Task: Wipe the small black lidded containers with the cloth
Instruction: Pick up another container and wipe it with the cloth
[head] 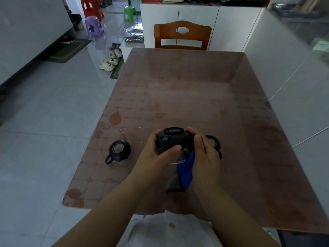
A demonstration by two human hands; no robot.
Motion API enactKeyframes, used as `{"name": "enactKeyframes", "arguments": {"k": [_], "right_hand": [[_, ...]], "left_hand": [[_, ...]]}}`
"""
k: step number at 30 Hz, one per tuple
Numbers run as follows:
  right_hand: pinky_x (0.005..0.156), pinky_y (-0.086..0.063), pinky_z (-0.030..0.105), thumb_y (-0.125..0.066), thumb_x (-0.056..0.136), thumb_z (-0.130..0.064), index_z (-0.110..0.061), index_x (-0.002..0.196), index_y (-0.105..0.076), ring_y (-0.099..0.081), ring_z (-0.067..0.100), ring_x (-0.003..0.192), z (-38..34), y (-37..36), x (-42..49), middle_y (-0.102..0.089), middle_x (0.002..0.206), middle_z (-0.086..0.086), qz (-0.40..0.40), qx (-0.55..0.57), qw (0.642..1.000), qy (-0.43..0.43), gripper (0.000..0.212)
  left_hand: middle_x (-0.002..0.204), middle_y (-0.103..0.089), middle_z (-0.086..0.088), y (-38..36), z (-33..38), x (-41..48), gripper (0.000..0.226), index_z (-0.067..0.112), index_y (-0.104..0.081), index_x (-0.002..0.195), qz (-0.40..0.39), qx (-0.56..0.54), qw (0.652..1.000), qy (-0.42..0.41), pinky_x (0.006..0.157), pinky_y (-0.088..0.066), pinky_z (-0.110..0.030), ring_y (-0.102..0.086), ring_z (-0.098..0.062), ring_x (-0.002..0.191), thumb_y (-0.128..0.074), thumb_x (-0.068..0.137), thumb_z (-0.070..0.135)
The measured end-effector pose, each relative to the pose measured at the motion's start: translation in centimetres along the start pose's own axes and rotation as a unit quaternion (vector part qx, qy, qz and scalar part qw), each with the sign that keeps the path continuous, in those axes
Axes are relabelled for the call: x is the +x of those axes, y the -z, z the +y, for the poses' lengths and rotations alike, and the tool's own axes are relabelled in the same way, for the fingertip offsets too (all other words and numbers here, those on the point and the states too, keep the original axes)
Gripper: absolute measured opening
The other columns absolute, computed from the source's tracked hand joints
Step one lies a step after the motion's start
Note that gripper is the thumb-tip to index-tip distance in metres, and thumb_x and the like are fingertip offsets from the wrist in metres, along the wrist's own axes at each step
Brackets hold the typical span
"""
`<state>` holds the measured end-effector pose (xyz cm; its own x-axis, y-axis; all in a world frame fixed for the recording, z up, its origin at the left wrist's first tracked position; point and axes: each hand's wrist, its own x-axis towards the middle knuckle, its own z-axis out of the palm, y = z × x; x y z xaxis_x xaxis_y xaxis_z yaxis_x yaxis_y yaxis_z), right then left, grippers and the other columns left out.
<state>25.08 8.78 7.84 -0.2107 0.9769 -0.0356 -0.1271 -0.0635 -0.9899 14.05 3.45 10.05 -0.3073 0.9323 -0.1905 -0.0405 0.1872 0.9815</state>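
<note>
On your left, the left container (119,151) stands on the tabletop (178,95), no hand on it. Your left hand (156,154) has its fingers curled round the held container (175,139), lifted above the tabletop. Your right hand (206,154) pinches the blue cloth (185,172) against its lower side. The third container (213,140) sits just behind that hand. You seem mid-task: one is being wiped, but nothing shows whether the other two are done.

Leftmost container (119,150) was black, grey lid centre; middle container (173,139) black too. Cloth (186,172) was blue, grey reverse, black edging. Table (195,97) was pinkish-brown, leaf-and-star pattern. Noted red stool (91,7), green stool (130,12), purple stool (94,25).
</note>
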Motion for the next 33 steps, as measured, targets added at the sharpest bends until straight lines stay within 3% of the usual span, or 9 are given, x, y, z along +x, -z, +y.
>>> {"name": "enactKeyframes", "arguments": {"k": [4, 10, 12, 15, 18, 22, 25, 29, 33], "right_hand": [[0.094, -0.051, 0.026, -0.047, 0.080, -0.043, -0.043, 0.097, -0.063, -0.060, 0.001, 0.107, -0.3, 0.3, 0.1, -0.063, 0.118, -0.007, -0.042, -0.026, 0.999, 0.011, 0.024], [0.070, -0.051, 0.013, -0.054, 0.086, -0.035, -0.035, 0.095, -0.049, -0.061, 0.006, 0.083, -1.7, 1.4, 2.0, -0.055, 0.098, -0.006, -0.023, -0.042, 0.997, 0.054, 0.011], [0.067, -0.051, 0.014, -0.051, 0.089, -0.043, -0.033, 0.091, -0.051, -0.061, 0.002, 0.079, -2.2, 0.9, 2.1, -0.059, 0.093, -0.010, -0.095, -0.098, 0.986, 0.093, 0.010], [0.082, -0.051, 0.020, -0.042, 0.090, -0.054, -0.035, 0.097, -0.063, -0.063, 0.003, 0.098, -1.4, 0.1, 1.4, -0.065, 0.103, -0.017, -0.159, -0.110, 0.973, 0.128, 0.029], [0.086, -0.054, 0.029, -0.044, 0.087, -0.058, -0.036, 0.094, -0.071, -0.064, 0.010, 0.104, -0.4, 0.2, 0.7, -0.069, 0.107, -0.016, -0.110, -0.071, 0.980, 0.152, 0.035], [0.076, -0.056, 0.026, -0.050, 0.086, -0.051, -0.033, 0.075, -0.072, -0.069, 0.012, 0.089, -0.2, 0.0, 0.1, -0.073, 0.090, -0.013, -0.041, -0.015, 0.989, 0.143, 0.031], [0.074, -0.057, 0.032, -0.047, 0.089, -0.040, -0.028, 0.057, -0.067, -0.068, 0.015, 0.075, -0.1, -0.2, 0.3, -0.072, 0.074, -0.009, 0.010, 0.020, 0.994, 0.108, 0.040], [0.062, -0.054, 0.026, -0.042, 0.098, -0.022, -0.027, 0.040, -0.059, -0.060, 0.009, 0.055, -0.5, -0.1, 1.1, -0.066, 0.057, -0.007, 0.052, 0.048, 0.995, 0.064, 0.061], [0.062, -0.053, 0.029, -0.041, 0.092, -0.041, -0.021, 0.039, -0.056, -0.062, 0.012, 0.055, -0.5, 0.7, 2.1, -0.067, 0.058, -0.005, 0.089, 0.111, 0.990, -0.010, 0.059]], "left_hand": [[0.107, -0.057, 0.017, 0.5, -0.2, 0.1, 0.053, 0.038, -0.045, 0.103, 0.010, -0.005, 1.000, 0.003, 0.063, -0.047, -0.003, -0.060, 0.019, 0.080, -0.070, 0.057, 0.039], [0.118, -0.058, 0.013, 1.9, -1.1, 0.5, 0.072, 0.031, -0.045, 0.119, -0.042, 0.133, 0.989, -0.042, 0.092, -0.053, -0.029, -0.058, -0.005, 0.111, -0.083, 0.060, 0.047], [0.116, -0.059, 0.013, 1.8, -1.0, 0.5, 0.069, 0.032, -0.046, 0.118, -0.058, 0.135, 0.988, -0.048, 0.090, -0.054, -0.030, -0.060, -0.006, 0.108, -0.078, 0.059, 0.045], [0.111, -0.062, 0.010, 1.7, -0.6, 0.5, 0.061, 0.033, -0.049, 0.112, -0.068, 0.081, 0.994, -0.041, 0.078, -0.054, -0.018, -0.064, -0.002, 0.099, -0.085, 0.063, 0.034], [0.104, -0.068, 0.007, 1.7, -0.7, 0.3, 0.059, 0.028, -0.053, 0.111, -0.090, 0.008, 0.996, -0.015, 0.072, -0.054, -0.016, -0.068, -0.005, 0.094, -0.085, 0.061, 0.031], [0.107, -0.070, 0.005, 1.5, -1.6, 0.2, 0.061, 0.021, -0.055, 0.115, -0.107, -0.044, 0.993, 0.007, 0.080, -0.056, -0.028, -0.068, -0.016, 0.100, -0.077, 0.058, 0.032], [0.114, -0.066, -0.001, 1.4, -1.7, 0.3, 0.064, 0.022, -0.055, 0.117, -0.123, -0.055, 0.991, 0.007, 0.085, -0.057, -0.034, -0.066, -0.018, 0.104, -0.078, 0.057, 0.031], [0.115, -0.063, 0.002, 1.5, -1.6, 0.3, 0.066, 0.022, -0.052, 0.119, -0.138, -0.046, 0.989, -0.004, 0.081, -0.056, -0.026, -0.067, -0.013, 0.102, -0.077, 0.059, 0.027], [0.112, -0.067, 0.007, 1.8, -1.5, 0.3, 0.058, 0.019, -0.050, 0.119, -0.135, -0.075, 0.988, -0.012, 0.080, -0.053, -0.020, -0.066, -0.012, 0.104, -0.076, 0.067, 0.013]]}}
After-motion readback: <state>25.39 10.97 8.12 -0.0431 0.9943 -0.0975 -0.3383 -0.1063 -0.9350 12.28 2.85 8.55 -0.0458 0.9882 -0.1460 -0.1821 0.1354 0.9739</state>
